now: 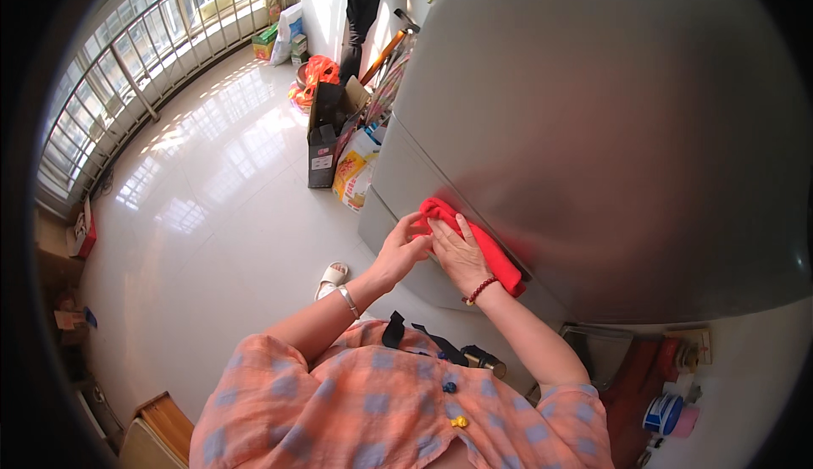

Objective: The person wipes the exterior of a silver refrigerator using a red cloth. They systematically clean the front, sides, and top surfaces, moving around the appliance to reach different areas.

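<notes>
A folded red cloth (492,250) lies against the grey front of a refrigerator (571,119), along the seam between its door panels. With fingers laid out over it, my right hand (457,253) holds the cloth to the surface. My left hand (403,250) has its thumb and fingers around the cloth's left end; the fingertips are partly hidden. A dark red bead bracelet (484,288) circles my right wrist, and a silver bangle (349,302) is on my left. The glossy upper panel carries a blurred red reflection of the cloth.
Beyond the refrigerator's left side stand a black cardboard box (321,151), a printed bag (356,173) and an orange plastic bag (322,72). Metal railings (133,81) line the windows. At lower right, a reddish-brown wooden surface (625,399) holds a blue-and-white container (662,414).
</notes>
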Tool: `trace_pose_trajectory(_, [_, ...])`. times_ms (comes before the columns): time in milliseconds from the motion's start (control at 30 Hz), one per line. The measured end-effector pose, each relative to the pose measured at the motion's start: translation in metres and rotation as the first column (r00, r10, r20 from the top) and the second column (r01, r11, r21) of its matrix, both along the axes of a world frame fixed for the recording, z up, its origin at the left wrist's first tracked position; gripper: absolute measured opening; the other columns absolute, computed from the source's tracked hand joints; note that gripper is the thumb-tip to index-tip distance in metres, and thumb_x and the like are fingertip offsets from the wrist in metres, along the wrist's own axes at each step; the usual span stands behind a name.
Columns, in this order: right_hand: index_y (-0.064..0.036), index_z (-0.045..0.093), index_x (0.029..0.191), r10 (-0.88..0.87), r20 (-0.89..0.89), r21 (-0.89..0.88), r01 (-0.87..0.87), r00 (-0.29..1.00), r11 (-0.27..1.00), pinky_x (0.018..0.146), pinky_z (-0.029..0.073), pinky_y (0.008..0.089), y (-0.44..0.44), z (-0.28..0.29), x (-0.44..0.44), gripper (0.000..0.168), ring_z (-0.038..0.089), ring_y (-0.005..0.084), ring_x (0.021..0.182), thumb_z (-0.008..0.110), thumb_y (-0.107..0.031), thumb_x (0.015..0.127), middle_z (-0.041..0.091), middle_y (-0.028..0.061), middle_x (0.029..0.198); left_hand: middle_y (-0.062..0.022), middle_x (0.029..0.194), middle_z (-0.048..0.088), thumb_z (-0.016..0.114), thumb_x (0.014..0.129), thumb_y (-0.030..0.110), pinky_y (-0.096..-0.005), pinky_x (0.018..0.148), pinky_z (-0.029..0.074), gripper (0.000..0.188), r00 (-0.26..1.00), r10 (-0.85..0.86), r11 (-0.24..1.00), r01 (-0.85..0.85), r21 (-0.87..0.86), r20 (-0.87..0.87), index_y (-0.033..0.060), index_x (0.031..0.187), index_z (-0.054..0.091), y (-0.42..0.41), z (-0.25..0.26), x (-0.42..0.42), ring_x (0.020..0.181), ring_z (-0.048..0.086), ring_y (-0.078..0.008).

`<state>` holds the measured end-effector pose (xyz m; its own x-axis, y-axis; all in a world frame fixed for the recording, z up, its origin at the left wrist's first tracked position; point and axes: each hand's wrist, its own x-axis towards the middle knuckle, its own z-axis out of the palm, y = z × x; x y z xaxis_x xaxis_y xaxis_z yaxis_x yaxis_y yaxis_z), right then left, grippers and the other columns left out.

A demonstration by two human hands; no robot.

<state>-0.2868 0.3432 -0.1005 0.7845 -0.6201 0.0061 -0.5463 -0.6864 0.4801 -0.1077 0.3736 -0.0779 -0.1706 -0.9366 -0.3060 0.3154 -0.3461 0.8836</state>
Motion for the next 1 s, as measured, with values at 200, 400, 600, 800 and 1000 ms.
trace_pose_trajectory(200, [-0.005,0.052,0.134,0.014,0.13,-0.085,-0.003,0.991,0.996,0.12,0.015,0.0428,-0.026,0.051,0.034,0.044,0.026,0.0155,0.145,0.051,-0.019,0.093,0.041,0.0044,0.151,-0.0198,0.145,0.04,0.057,0.096,0.025,-0.039,0.103,0.044,0.069,0.971,0.235,0.872,-0.192,-0.451,0.04,0.0056,0.152,0.022,-0.022,0.036,0.005,0.132,0.044,-0.0285])
trace_pose_trajectory(400, [-0.009,0.053,0.135,0.042,0.163,-0.032,-0.037,0.986,0.999,0.12,0.016,0.0421,-0.024,0.047,0.034,0.047,0.029,0.0156,0.143,0.056,-0.022,0.09,0.043,0.0039,0.149,-0.0181,0.158,0.019,0.054,0.098,0.034,-0.0423,0.119,0.017,0.074,0.894,0.382,0.802,-0.194,-0.565,0.235,0.003,0.153,0.015,-0.018,-0.025,-0.024,0.147,0.017,-0.0299])
trace_pose_trajectory(600, [-0.006,0.065,0.114,0.017,0.417,0.276,-0.144,0.909,0.95,0.114,0.03,0.0478,-0.014,0.097,0.041,0.032,0.046,0.0258,0.132,0.064,-0.012,0.083,0.057,0.011,0.132,-0.0191,0.161,0.007,0.047,0.1,0.031,-0.0411,0.12,0.01,0.071,0.914,0.401,0.825,-0.331,-0.458,0.062,0.0017,0.154,0.011,-0.036,-0.019,-0.029,0.15,0.004,-0.03])
trace_pose_trajectory(800, [-0.004,0.069,0.102,0.053,0.745,0.086,-0.175,0.665,0.981,0.089,0.053,0.0389,-0.014,0.143,0.041,0.027,0.062,0.0302,0.107,0.063,0.004,0.077,0.067,0.0102,0.107,-0.0226,0.157,0.021,0.052,0.098,0.034,-0.0409,0.117,0.019,0.066,0.641,0.766,0.462,-0.484,-0.743,0.059,0.0062,0.152,0.026,-0.134,-0.005,0.019,0.146,0.02,-0.036])
trace_pose_trajectory(1000, [-0.004,0.069,0.102,0.067,0.75,0.051,-0.158,0.658,0.986,0.089,0.053,0.0388,-0.013,0.133,0.04,0.027,0.062,0.0298,0.106,0.065,0.001,0.076,0.067,0.0098,0.107,-0.0169,0.136,0.051,0.042,0.101,0.051,-0.0376,0.11,0.033,0.059,0.805,0.593,0.768,-0.574,-0.282,-0.022,0.0053,0.137,0.043,-0.164,-0.061,0.048,0.129,0.046,-0.029])
